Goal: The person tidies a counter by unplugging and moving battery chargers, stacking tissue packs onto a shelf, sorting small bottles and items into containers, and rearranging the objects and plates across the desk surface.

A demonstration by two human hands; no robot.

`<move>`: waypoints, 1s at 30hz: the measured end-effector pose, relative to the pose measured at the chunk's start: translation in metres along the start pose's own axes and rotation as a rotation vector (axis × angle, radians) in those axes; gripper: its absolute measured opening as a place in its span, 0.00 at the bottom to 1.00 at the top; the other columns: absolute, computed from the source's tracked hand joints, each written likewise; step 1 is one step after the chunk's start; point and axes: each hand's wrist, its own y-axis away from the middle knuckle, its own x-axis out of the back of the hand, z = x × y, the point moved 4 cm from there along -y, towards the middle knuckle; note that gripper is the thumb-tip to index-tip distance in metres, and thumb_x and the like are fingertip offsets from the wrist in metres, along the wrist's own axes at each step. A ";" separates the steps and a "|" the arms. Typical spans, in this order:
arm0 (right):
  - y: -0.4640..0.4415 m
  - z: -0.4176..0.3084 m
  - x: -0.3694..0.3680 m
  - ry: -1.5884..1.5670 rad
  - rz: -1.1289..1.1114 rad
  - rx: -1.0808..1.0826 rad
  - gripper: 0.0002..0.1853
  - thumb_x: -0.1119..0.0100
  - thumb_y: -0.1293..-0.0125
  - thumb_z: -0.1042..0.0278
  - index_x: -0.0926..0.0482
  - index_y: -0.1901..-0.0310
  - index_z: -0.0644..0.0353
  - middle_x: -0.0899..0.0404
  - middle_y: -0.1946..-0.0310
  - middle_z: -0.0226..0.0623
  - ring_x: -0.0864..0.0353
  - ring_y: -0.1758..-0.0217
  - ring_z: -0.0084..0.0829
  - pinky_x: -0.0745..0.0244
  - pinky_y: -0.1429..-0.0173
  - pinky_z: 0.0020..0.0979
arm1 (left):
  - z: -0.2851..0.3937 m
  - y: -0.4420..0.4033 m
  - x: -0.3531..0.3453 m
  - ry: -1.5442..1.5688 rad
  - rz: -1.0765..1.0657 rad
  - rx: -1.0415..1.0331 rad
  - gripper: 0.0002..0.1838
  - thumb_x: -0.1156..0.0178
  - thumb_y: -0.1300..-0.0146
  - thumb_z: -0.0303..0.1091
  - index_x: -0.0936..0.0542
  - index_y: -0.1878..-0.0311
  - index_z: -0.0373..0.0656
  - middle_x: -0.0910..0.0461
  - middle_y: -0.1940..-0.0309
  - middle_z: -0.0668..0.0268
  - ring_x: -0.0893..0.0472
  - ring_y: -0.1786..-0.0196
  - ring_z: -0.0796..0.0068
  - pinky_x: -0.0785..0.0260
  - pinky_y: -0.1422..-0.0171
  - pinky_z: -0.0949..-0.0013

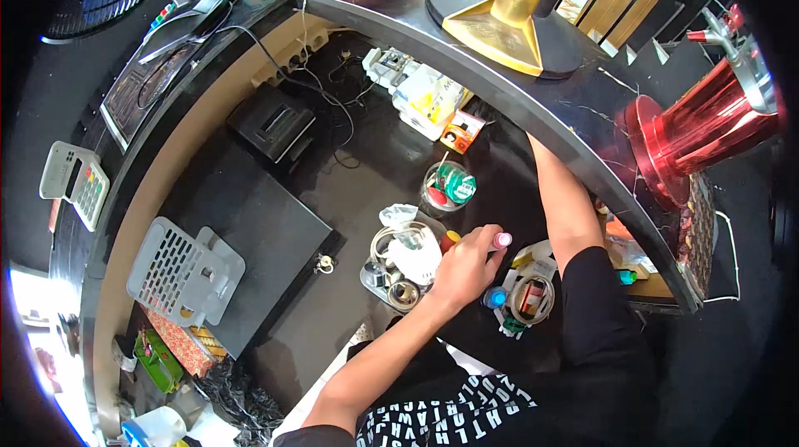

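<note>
One small bottle with a pink cap (501,240) is pinched in the fingers of the left hand (468,270), over the dark desk surface (358,193). The right hand is hidden beneath the curved black counter ledge (574,126); its state cannot be told. Handling appears partway: small articles lie in the clear round jar (427,191) and in the clear round container (549,293), whereas the bottle is not yet set down. A blue-capped bottle (494,297) stands just beside that container. The ledge overhangs the right forearm (559,189), obstructing the view; a small orange-and-white box (462,131) sits near it. A black box-shaped device (275,122) stands well apart.
</note>
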 end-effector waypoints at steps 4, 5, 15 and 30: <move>0.005 -0.006 -0.005 -0.015 0.026 0.000 0.33 0.31 0.47 0.59 0.29 0.38 0.58 0.25 0.42 0.48 0.23 0.45 0.42 0.28 0.42 0.41 | 0.006 0.009 0.010 0.052 0.018 0.022 0.17 0.34 0.39 0.32 0.25 0.48 0.42 0.17 0.61 0.55 0.15 0.61 0.58 0.23 0.59 0.59; 0.008 -0.009 -0.005 -0.024 0.035 0.000 0.33 0.31 0.47 0.60 0.29 0.39 0.58 0.25 0.42 0.48 0.23 0.45 0.42 0.27 0.43 0.41 | 0.008 0.013 0.016 0.056 0.027 0.027 0.17 0.34 0.39 0.32 0.25 0.48 0.42 0.17 0.61 0.56 0.15 0.62 0.59 0.23 0.59 0.60; 0.134 -0.106 0.045 -0.493 -0.573 0.069 0.46 0.29 0.54 0.77 0.40 0.30 0.53 0.30 0.40 0.44 0.25 0.45 0.38 0.24 0.45 0.39 | 0.034 0.066 0.078 0.097 0.105 0.015 0.17 0.30 0.41 0.33 0.22 0.50 0.43 0.17 0.59 0.58 0.15 0.63 0.63 0.23 0.59 0.65; 0.177 -0.178 0.051 -0.407 -0.417 0.135 0.50 0.16 0.63 0.55 0.31 0.38 0.67 0.26 0.40 0.49 0.26 0.37 0.39 0.33 0.32 0.35 | 0.002 0.160 0.124 0.137 0.059 0.180 0.20 0.27 0.45 0.30 0.21 0.49 0.42 0.15 0.59 0.60 0.15 0.57 0.71 0.22 0.54 0.68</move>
